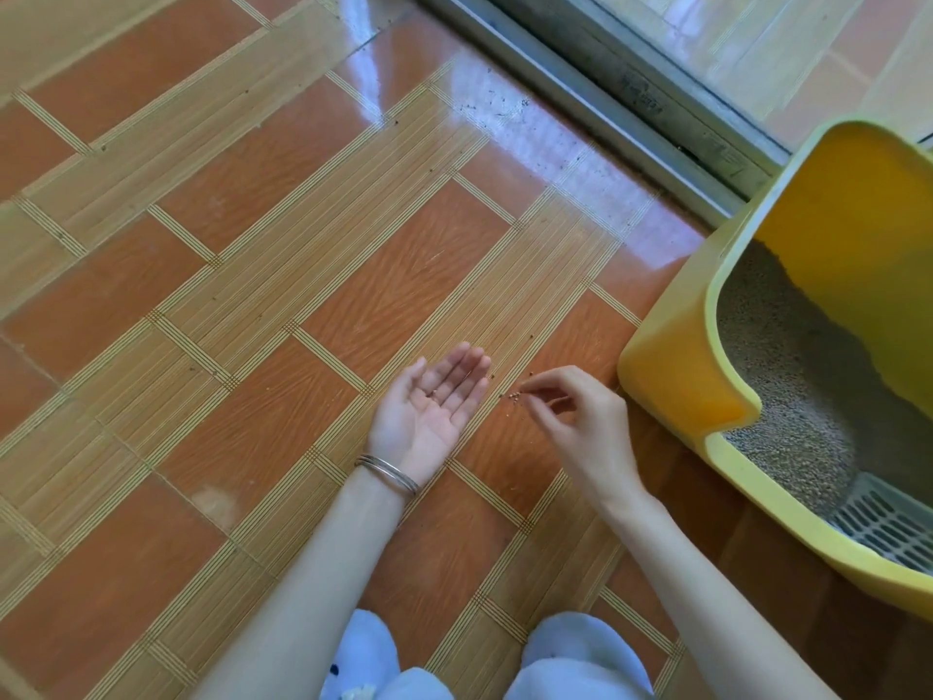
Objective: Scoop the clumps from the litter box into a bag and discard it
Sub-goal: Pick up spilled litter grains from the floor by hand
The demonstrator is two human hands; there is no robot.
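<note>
My knees [580,659], in pale blue cloth, sit at the bottom edge, and both bare forearms reach out from them over the tiled floor [242,305]. Thin metal bangles [387,473] ring my left wrist. My left hand [431,404] lies palm up just above the floor, fingers straight and close together, with a tiny dark speck on the palm. Just beside it, my right hand [580,414] is turned palm down, wrist bent, with the thumb and forefinger drawn together into a narrow pinch and the other fingers loosely curled. The pinch points at a few scattered grains [512,396] on the tile between the two hands. I cannot tell whether a grain sits between the fingertips. The yellow litter box [671,381] stands near my right hand, on its outer side, untouched by either hand. Grey litter [787,386] fills it, with a white slotted grate [888,527] at the near end. Beyond it, a grey door track [621,88] crosses the floor.
</note>
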